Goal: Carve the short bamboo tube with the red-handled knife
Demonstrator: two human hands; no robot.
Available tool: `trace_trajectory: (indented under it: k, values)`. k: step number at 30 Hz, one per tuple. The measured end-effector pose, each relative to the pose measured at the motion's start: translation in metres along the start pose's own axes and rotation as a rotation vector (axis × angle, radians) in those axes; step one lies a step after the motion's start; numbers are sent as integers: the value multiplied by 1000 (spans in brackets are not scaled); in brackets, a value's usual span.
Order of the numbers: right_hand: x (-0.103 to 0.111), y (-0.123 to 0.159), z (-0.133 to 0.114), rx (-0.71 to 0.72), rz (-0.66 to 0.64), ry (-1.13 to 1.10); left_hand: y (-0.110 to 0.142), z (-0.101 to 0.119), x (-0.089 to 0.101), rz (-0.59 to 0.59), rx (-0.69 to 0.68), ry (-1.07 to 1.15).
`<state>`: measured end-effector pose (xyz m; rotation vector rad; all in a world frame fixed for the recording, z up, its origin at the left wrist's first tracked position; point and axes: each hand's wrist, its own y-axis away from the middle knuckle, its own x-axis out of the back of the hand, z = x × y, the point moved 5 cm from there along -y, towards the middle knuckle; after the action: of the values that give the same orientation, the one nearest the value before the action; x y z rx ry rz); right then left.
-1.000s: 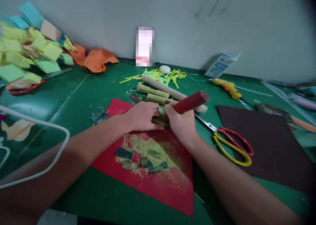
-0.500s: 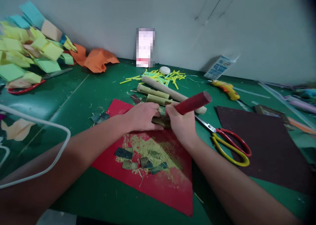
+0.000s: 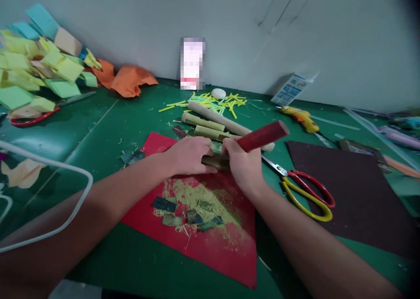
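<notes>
My left hand [image 3: 188,154] is closed round a short piece of brown bamboo [image 3: 215,161], pressing it down over the red sheet [image 3: 226,262]. In my right hand [image 3: 245,165] is a tool with a thick red handle [image 3: 262,136], tilted up to the right; its working end is hidden by my fingers at the bamboo. Fine yellowish dust [image 3: 187,189] and several dark flat chips [image 3: 194,216] lie on the sheet below my hands. Just beyond them are two bamboo lengths, one of them [image 3: 205,122] pale green, and a long wooden rod [image 3: 223,118].
Scissors [image 3: 308,196] with red and yellow handles lie right of my hand, partly on a dark sheet [image 3: 348,194]. A yellow glue gun [image 3: 300,119] is farther back. Folded papers [image 3: 49,63] heap at left. A white cable [image 3: 87,176] arches over my left forearm.
My right hand and the red-handled tool have shifted slightly to the right. The left hand and the bamboo stay in place.
</notes>
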<state>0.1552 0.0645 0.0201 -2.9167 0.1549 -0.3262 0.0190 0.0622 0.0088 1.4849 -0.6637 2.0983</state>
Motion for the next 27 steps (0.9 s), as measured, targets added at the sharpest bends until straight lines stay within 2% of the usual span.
trace_trajectory:
  k: [5,8,10,14,16,22,27]
  values:
    - [1,3,2,47,-9,-65,0,0,0,-17,35,-14]
    - [6,4,-6,248,52,-48,0,2,0,-38,22,-21]
    - [10,2,-7,315,103,-31,1,3,-1,-41,19,-35]
    - [18,-4,-1,238,225,-102,2,5,-1,2,22,-56]
    - [18,-3,-1,233,243,-86,2,7,-2,9,20,-59]
    - [15,5,-10,368,275,-176,3,7,-1,-17,17,-64]
    - [13,6,-9,392,252,-162,3,8,-1,-9,-3,-61]
